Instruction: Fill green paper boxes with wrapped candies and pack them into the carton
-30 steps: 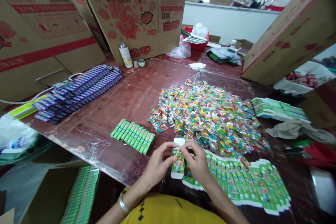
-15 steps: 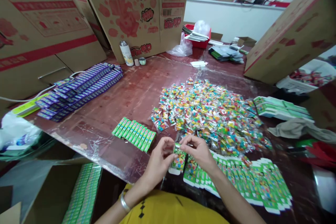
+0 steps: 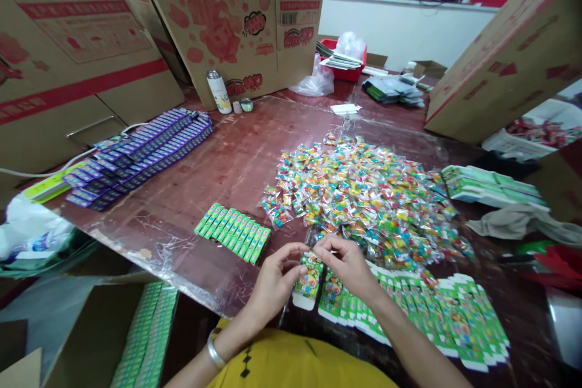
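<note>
Head view: the left hand [image 3: 277,279] is clamping a small green carton [image 3: 310,279] at the near side of the worktop [image 3: 236,160]; the right hand [image 3: 348,267] is pinching its far end. Wrapped candies [image 3: 364,191] are lying just beyond.

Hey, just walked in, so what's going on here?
A person's left hand holds a small green box, and the right hand is at its top end. A white flap shows at the near end. Overlapping green cartons lie to the right, a row of green boxes sits to the left, and clear packets of colourful pieces are heaped beyond.
</note>
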`<state>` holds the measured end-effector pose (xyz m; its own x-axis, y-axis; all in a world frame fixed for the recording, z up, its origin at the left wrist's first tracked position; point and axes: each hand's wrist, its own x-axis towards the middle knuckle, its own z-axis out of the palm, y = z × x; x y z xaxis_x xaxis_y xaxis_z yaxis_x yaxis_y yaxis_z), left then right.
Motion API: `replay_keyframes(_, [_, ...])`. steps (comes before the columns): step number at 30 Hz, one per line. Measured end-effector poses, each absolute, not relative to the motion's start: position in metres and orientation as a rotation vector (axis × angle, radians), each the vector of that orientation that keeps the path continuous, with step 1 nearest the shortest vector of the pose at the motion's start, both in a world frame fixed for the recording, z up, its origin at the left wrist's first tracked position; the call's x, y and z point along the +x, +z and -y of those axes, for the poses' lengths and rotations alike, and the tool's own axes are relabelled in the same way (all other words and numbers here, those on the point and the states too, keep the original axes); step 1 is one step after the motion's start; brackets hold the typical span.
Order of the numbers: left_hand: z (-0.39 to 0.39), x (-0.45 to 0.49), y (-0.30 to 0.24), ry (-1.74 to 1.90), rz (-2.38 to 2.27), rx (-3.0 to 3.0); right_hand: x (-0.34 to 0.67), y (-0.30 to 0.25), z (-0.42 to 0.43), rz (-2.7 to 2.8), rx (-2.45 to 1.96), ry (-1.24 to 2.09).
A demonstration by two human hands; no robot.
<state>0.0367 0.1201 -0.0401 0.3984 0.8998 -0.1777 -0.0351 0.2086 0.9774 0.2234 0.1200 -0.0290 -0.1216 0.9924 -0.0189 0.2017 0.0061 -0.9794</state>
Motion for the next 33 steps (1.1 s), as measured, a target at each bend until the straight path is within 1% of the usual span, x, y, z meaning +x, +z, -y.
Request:
replay_keyframes(4, [-0.12,0.033,-0.042,0.821,-0.936,1.105,0.231,-0.025,-0.118,1.584,-1.224,1.273])
replay_keyframes(6, [-0.12,0.029,-0.041,0.807,-0.939,1.083,0.233,-0.026,-0.128,1.665,-1.239,1.24])
replay_keyframes(9, [-0.121,0.022,-0.038,0.818,-0.983,1.097,0.222,-0.032,-0.155,1.839,-1.347,0.953])
replay_keyframes(12, [-0.12,0.013,-0.033,0.823,-1.037,1.104,0.191,-0.041,-0.186,2.161,-1.558,0.655])
replay_keyframes(14, [-0.117,0.008,-0.029,0.784,-1.032,1.027,0.169,-0.047,-0.203,2.242,-1.664,0.562])
replay_keyframes(18, [-0.109,-0.004,-0.024,0.7,-0.985,0.866,0.141,-0.056,-0.224,2.277,-1.774,0.485])
replay_keyframes(24, [-0.111,-0.011,-0.028,0.667,-0.976,0.919,0.152,-0.057,-0.222,2.351,-1.757,0.456])
replay_keyframes(29, [-0.118,0.001,-0.04,0.757,-0.963,0.985,0.203,-0.035,-0.202,2.217,-1.715,0.479])
replay_keyframes(30, [-0.119,0.004,-0.043,0.764,-0.949,0.977,0.214,-0.026,-0.197,2.133,-1.693,0.508])
replay_keyframes(33, [-0.12,0.012,-0.048,0.737,-0.893,0.971,0.241,0.002,-0.179,1.772,-1.468,0.807])
